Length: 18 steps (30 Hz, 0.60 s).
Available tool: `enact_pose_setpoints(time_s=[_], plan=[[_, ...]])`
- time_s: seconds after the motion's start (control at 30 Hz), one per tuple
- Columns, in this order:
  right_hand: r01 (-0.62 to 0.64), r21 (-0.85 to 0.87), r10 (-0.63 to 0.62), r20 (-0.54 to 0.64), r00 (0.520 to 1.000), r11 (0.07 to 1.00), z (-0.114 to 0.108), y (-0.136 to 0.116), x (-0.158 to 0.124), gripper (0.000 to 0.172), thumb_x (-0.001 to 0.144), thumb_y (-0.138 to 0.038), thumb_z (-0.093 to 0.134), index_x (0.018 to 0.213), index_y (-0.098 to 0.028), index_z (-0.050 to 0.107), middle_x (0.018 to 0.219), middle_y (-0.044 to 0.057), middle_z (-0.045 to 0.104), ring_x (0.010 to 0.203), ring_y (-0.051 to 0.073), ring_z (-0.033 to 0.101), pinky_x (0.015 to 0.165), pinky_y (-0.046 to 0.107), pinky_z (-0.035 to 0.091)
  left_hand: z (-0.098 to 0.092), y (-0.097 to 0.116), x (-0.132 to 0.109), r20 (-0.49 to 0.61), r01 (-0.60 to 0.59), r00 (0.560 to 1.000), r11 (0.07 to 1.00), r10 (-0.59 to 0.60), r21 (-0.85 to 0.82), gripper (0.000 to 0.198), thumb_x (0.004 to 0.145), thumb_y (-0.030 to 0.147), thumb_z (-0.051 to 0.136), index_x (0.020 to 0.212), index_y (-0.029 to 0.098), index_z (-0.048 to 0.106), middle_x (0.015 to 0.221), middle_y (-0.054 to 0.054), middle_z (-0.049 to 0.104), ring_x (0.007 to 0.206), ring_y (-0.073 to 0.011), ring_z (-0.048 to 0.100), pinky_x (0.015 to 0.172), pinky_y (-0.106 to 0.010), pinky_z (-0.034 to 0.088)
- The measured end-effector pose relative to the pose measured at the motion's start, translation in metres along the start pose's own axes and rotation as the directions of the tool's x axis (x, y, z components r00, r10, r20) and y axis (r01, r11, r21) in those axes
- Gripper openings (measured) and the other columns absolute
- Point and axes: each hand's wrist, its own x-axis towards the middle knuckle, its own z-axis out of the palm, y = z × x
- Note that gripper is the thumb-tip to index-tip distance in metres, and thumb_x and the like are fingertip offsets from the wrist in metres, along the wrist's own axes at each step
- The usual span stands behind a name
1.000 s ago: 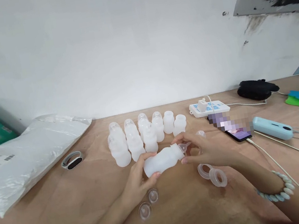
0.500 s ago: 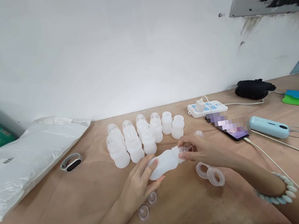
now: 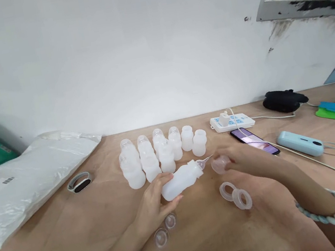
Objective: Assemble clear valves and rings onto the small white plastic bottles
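Left hand pinches tilted bottle thumb-to-fingers; right hand pinches clear cover. I'd grip lightly: squeezing could shift the nipple.

From the held bottle, I see bare counter open toward six o'clock, while standing bottles block eleven and loose rings obstruct four.

Matt plastic bottle; glossy plastic bag
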Motion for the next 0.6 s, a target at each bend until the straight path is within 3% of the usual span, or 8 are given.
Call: enact_pose_setpoints(time_s=[0.13, 0.27, 0.5, 0.6], plan=[[0.007, 0.142, 0.011, -0.129, 0.992, 0.99, -0.011, -0.011, 0.004, 0.023, 0.088, -0.036, 0.061, 0.109, -0.028, 0.069, 0.108, 0.005, 0.071, 0.083, 0.022, 0.065, 0.075, 0.039, 0.057, 0.0, -0.001, -0.001, 0.013, 0.025, 1.0, 0.999, -0.025, -0.021, 0.039, 0.09, 0.03, 0.062, 0.126, 0.024, 0.046, 0.12, -0.01, 0.068, 0.108, -0.027, 0.069, 0.087, -0.039, 0.058], [0.042, 0.322, -0.016, -0.085, 0.996, 0.946, -0.01, -0.016, 0.005, 0.026, 0.086, -0.038, 0.064, 0.11, -0.028, 0.07, 0.109, 0.005, 0.071, 0.087, 0.022, 0.066, 0.079, 0.04, 0.059, 0.001, -0.003, -0.003, 0.021, 0.032, 0.999, 0.999, -0.031, -0.036, 0.039, 0.09, 0.029, 0.06, 0.126, 0.024, 0.046, 0.12, -0.011, 0.068, 0.11, -0.0283, 0.067, 0.089, -0.041, 0.057], [0.001, 0.417, 0.045, -0.099, 0.994, 0.909, -0.025, -0.008, 0.001, 0.03, 0.084, -0.038, 0.069, 0.112, -0.027, 0.071, 0.114, 0.008, 0.072, 0.091, 0.025, 0.067, 0.078, 0.043, 0.06, 0.003, -0.005, -0.005, 0.019, 0.036, 0.999, 0.997, -0.035, -0.072, 0.041, 0.09, 0.029, 0.059, 0.127, 0.023, 0.042, 0.12, -0.012, 0.066, 0.11, -0.0283, 0.066, 0.089, -0.041, 0.056], [0.029, 0.449, -0.016, -0.032, 0.999, 0.893, -0.017, -0.016, 0.001, 0.028, 0.081, -0.036, 0.073, 0.108, -0.027, 0.073, 0.108, 0.006, 0.074, 0.093, 0.025, 0.069, 0.08, 0.042, 0.06, 0.004, -0.006, -0.006, 0.022, 0.035, 0.999, 0.995, -0.033, -0.092, 0.041, 0.09, 0.03, 0.058, 0.128, 0.025, 0.042, 0.12, -0.011, 0.065, 0.111, -0.0278, 0.066, 0.088, -0.041, 0.057]])
